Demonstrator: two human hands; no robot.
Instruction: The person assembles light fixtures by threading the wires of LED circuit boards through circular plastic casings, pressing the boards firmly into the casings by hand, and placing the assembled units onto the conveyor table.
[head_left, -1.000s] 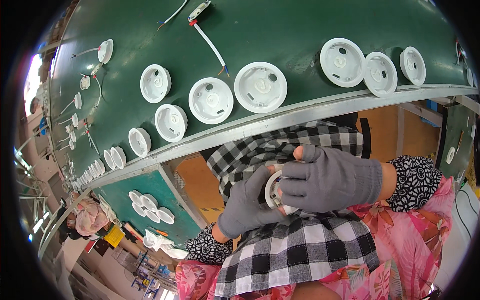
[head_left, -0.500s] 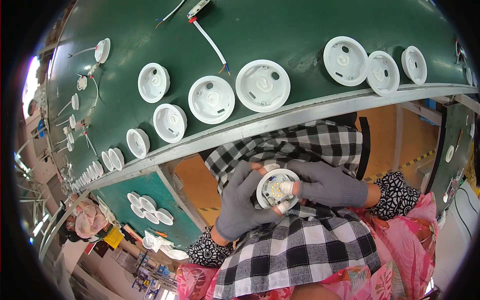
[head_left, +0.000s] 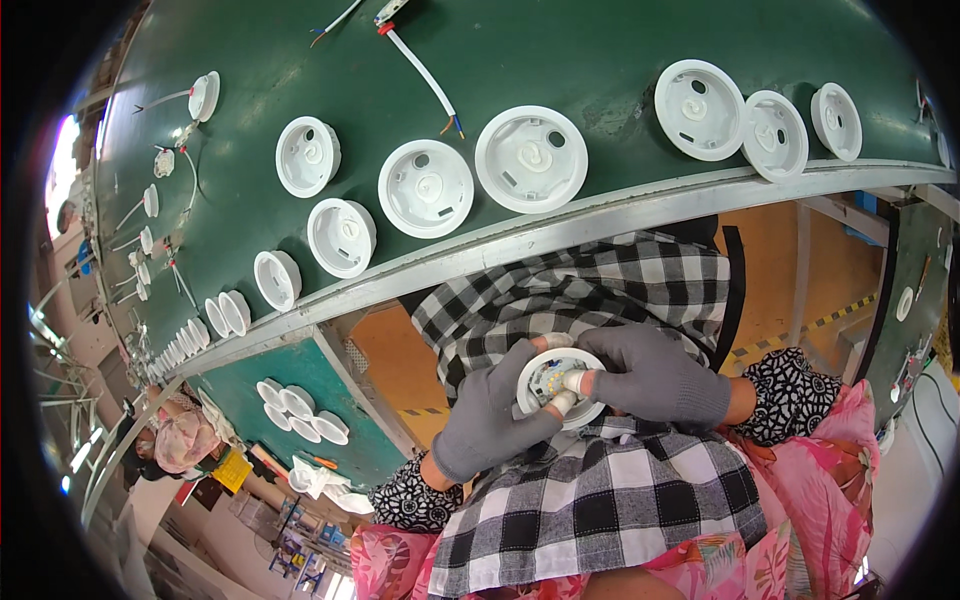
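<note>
Left hand (head_left: 490, 420) (grey glove) cups the round white lamp housing (head_left: 560, 385) from below, fingers closed on its rim; the housing sits over the checked apron (head_left: 600, 500); right hand (head_left: 655, 380) pinches it from the right; more white housings (head_left: 530, 158) lie on the green bench (head_left: 560, 60).

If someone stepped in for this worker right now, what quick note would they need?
Left hand: gloved, cradling a round white housing over the lap, open side up.
Right hand: gloved, fingertips pressing into a small part inside that housing.
Done: housing is off the green belt and in hand.
Left: the inner part looks not yet seated; more white housings wait on the belt.
</note>
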